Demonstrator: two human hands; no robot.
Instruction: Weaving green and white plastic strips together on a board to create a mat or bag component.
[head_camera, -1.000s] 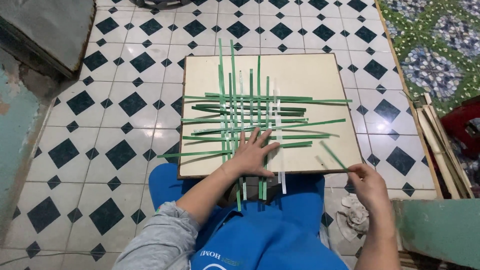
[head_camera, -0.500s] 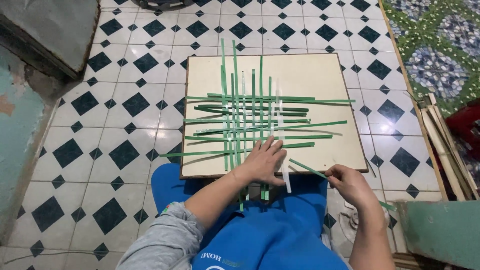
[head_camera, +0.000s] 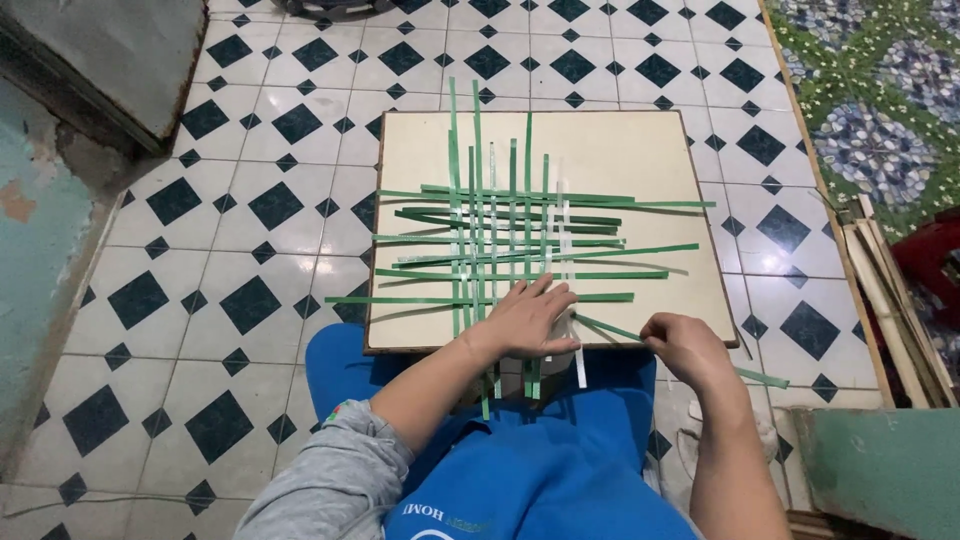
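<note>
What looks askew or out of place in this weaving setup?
One green strip runs slantwise off the board's near right corner, held by the right hand, unlike the squared woven strips under the left hand.

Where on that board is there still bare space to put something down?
The board is bare along its far edge, beyond the strips, and in a narrower band down its right side. The middle is crowded with crossed strips, and the near edge is taken by the left hand and right hand.
</note>
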